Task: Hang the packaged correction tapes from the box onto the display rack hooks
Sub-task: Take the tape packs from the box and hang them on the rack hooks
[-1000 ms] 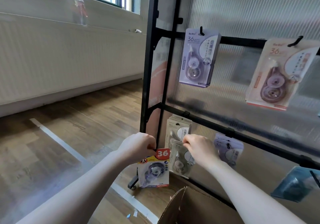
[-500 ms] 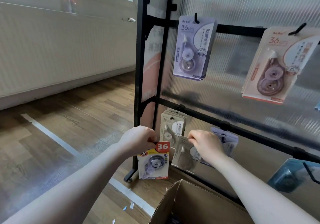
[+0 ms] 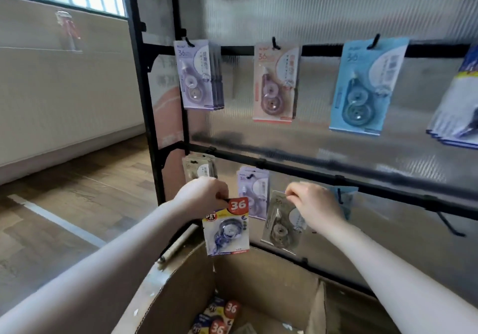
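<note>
- The left hand [image 3: 200, 196] pinches the top edge of a yellow and white carded pack with a red round "36" label [image 3: 227, 226]. Its fingers are curled closed on the card, and the pack hangs down with the long axis nearly vertical.
- The right hand [image 3: 314, 204] pinches the top of a grey-beige carded pack with a clear blister [image 3: 282, 223]. These fingers are also closed on the card, and this pack hangs a little tilted.
- Both packs are in the air, above the open brown cardboard box [image 3: 181, 289] and in front of the lower black bar of the display rack [image 3: 297, 170].
- More packs with red "36" labels [image 3: 219, 318] lie at the bottom of the box.
- The relation that matters, in my judgement: the free black hook [image 3: 448, 223] sticks out from the lower bar far to the right of both hands, and the right hand is the nearer one. The card's hang hole, hidden under the fingers, must come in line with the hook tip.
- The lower hooks near the hands already carry a grey-beige stack [image 3: 199, 168], a lilac stack [image 3: 253, 186] and a blue pack [image 3: 344, 199], which sits just behind the right hand.
- On the upper bar hang lilac [image 3: 198, 75], pink [image 3: 275, 80] and blue [image 3: 367, 85] packs.
</note>
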Demonstrator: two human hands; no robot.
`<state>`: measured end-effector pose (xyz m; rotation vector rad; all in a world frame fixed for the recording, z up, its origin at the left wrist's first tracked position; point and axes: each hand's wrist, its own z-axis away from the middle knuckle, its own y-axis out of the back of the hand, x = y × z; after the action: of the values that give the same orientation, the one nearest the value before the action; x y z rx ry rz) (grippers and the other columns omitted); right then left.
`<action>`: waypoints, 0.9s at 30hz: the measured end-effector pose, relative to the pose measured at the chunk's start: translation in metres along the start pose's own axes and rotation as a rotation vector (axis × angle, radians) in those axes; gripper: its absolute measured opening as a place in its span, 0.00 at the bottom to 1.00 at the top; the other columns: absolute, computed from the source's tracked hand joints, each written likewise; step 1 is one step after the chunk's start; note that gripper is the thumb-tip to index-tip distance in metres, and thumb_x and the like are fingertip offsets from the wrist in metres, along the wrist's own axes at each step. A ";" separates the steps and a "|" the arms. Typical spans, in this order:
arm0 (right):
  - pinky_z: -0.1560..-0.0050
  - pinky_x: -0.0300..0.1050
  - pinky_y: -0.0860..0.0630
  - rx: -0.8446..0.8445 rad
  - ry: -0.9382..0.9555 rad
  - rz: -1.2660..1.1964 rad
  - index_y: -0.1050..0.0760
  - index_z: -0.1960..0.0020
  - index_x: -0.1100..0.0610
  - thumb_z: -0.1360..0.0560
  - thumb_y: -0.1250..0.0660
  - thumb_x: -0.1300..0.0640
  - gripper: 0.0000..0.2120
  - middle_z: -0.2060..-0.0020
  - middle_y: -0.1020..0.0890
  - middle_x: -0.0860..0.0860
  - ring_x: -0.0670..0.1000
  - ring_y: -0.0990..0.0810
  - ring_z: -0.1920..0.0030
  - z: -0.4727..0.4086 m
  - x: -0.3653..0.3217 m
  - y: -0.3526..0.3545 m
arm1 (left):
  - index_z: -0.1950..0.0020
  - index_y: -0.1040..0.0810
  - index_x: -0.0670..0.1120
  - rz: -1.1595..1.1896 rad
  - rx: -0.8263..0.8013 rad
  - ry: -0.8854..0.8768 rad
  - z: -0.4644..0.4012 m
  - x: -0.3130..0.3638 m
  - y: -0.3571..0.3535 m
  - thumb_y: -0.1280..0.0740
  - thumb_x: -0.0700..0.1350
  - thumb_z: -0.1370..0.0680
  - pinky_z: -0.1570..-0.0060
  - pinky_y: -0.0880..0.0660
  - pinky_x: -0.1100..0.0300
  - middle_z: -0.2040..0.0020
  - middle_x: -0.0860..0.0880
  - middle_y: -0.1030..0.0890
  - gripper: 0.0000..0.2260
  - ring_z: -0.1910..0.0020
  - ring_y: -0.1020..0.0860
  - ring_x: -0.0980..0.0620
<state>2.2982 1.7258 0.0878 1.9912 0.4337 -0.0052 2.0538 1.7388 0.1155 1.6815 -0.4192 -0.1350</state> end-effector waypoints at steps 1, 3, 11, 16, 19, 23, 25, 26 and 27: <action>0.57 0.44 0.27 -0.008 0.000 -0.001 0.24 0.52 0.54 0.21 0.40 0.55 0.06 0.55 0.20 0.48 0.51 0.23 0.53 0.012 0.009 0.009 | 0.52 0.19 0.50 -0.009 -0.004 0.000 0.002 0.014 -0.002 0.31 0.50 0.27 0.57 0.22 0.56 0.56 0.51 0.19 0.07 0.57 0.22 0.50; 0.57 0.43 0.28 -0.009 -0.004 0.016 0.24 0.51 0.54 0.21 0.40 0.55 0.07 0.54 0.20 0.48 0.50 0.23 0.53 0.033 0.032 0.027 | 0.53 0.19 0.49 -0.020 -0.001 -0.005 0.006 0.044 -0.006 0.32 0.50 0.27 0.58 0.23 0.57 0.57 0.51 0.19 0.07 0.58 0.22 0.50; 0.55 0.44 0.25 0.001 -0.083 0.078 0.23 0.50 0.53 0.22 0.39 0.55 0.06 0.54 0.20 0.47 0.49 0.23 0.53 0.116 0.127 0.090 | 0.51 0.20 0.49 -0.025 -0.012 -0.075 0.014 0.165 -0.017 0.33 0.50 0.25 0.64 0.27 0.62 0.58 0.53 0.20 0.07 0.61 0.24 0.54; 0.54 0.46 0.25 -0.001 -0.155 0.109 0.24 0.50 0.53 0.21 0.39 0.54 0.06 0.54 0.20 0.47 0.49 0.23 0.53 0.156 0.176 0.122 | 0.58 0.23 0.53 -0.040 -0.005 -0.139 0.004 0.235 -0.015 0.33 0.51 0.26 0.68 0.30 0.62 0.61 0.54 0.21 0.03 0.63 0.25 0.54; 0.55 0.45 0.25 0.011 -0.182 0.138 0.24 0.51 0.53 0.21 0.40 0.54 0.07 0.55 0.21 0.47 0.49 0.24 0.53 0.176 0.202 0.137 | 0.58 0.22 0.52 0.035 -0.013 -0.174 -0.005 0.274 -0.017 0.32 0.50 0.26 0.65 0.27 0.60 0.62 0.54 0.22 0.03 0.62 0.24 0.52; 0.56 0.45 0.26 0.005 -0.225 0.166 0.25 0.50 0.52 0.21 0.40 0.54 0.06 0.54 0.21 0.47 0.49 0.24 0.52 0.197 0.231 0.150 | 0.57 0.22 0.51 0.084 0.007 -0.241 -0.017 0.321 -0.025 0.31 0.49 0.26 0.59 0.25 0.58 0.60 0.53 0.22 0.03 0.60 0.24 0.52; 0.55 0.46 0.26 0.007 -0.236 0.180 0.24 0.50 0.52 0.21 0.40 0.54 0.06 0.54 0.21 0.47 0.50 0.23 0.51 0.208 0.243 0.157 | 0.55 0.21 0.50 0.100 0.015 -0.289 -0.022 0.342 -0.032 0.31 0.49 0.26 0.60 0.28 0.59 0.60 0.54 0.22 0.04 0.60 0.25 0.53; 0.54 0.46 0.25 0.010 -0.238 0.185 0.24 0.50 0.52 0.21 0.40 0.55 0.06 0.54 0.21 0.47 0.50 0.23 0.51 0.213 0.249 0.161 | 0.55 0.20 0.50 0.109 0.017 -0.312 -0.023 0.353 -0.035 0.31 0.49 0.26 0.61 0.29 0.60 0.61 0.55 0.23 0.04 0.61 0.25 0.54; 0.54 0.46 0.26 0.013 -0.243 0.192 0.24 0.50 0.53 0.21 0.40 0.55 0.06 0.54 0.21 0.47 0.50 0.23 0.51 0.218 0.254 0.164 | 0.55 0.21 0.50 0.124 0.021 -0.330 -0.026 0.363 -0.039 0.31 0.49 0.26 0.62 0.30 0.61 0.61 0.55 0.23 0.03 0.61 0.25 0.54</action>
<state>2.6255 1.5482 0.0833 2.0077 0.0865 -0.1284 2.4051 1.6403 0.1363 1.6522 -0.7730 -0.3200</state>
